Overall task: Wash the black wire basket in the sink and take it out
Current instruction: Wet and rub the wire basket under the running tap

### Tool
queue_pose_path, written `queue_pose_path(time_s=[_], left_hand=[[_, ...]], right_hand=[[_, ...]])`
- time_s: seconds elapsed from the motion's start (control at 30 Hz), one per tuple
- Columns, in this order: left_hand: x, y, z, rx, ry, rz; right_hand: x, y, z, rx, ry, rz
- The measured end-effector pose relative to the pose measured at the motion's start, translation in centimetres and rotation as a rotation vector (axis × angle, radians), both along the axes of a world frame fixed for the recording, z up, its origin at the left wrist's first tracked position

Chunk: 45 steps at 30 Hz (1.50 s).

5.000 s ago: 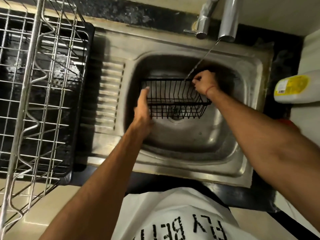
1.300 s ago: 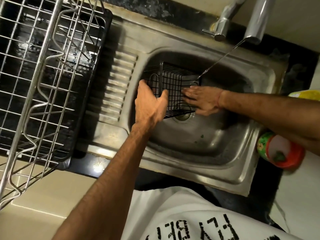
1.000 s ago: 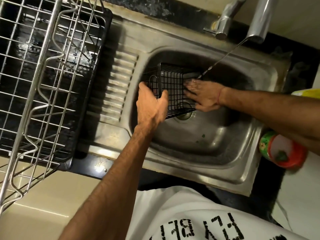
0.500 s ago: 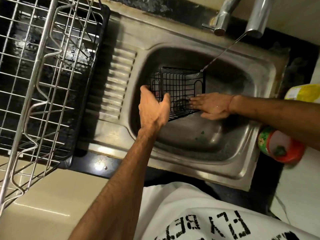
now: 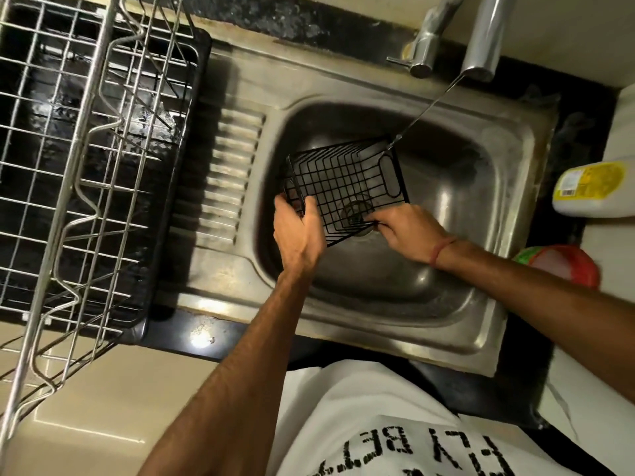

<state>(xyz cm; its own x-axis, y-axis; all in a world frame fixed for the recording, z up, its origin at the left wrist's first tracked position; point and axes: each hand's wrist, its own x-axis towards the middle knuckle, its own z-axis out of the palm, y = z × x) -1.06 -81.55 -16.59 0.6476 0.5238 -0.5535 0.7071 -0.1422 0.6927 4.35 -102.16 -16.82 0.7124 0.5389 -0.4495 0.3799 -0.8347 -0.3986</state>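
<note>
The black wire basket (image 5: 347,182) is held tilted inside the steel sink (image 5: 457,207), its grid bottom facing me over the drain. My left hand (image 5: 297,231) grips its left end, thumb and fingers curled round the wires. My right hand (image 5: 410,231) pinches the near edge of the basket at its lower right. A thin stream of water (image 5: 426,109) runs from the tap (image 5: 481,36) onto the basket's far right corner.
A steel dish rack (image 5: 86,159) on a black tray stands left of the ribbed drainboard (image 5: 226,176). A yellow-labelled white bottle (image 5: 587,188) and a red and green container (image 5: 563,264) sit on the counter to the right. The sink's front edge is just before my white shirt.
The basket has been turned so its grid bottom faces up toward me. My right hand went from lying flat against its side to pinching the near edge.
</note>
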Motion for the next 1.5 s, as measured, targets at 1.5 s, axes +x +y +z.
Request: queue_pose_path(time_s=[1.5], left_hand=[[-2.8, -2.5, 3.5, -0.983, 0.02, 0.022]], right_hand=[[-0.1, 8.8, 4.8, 0.17, 0.117, -0.827]])
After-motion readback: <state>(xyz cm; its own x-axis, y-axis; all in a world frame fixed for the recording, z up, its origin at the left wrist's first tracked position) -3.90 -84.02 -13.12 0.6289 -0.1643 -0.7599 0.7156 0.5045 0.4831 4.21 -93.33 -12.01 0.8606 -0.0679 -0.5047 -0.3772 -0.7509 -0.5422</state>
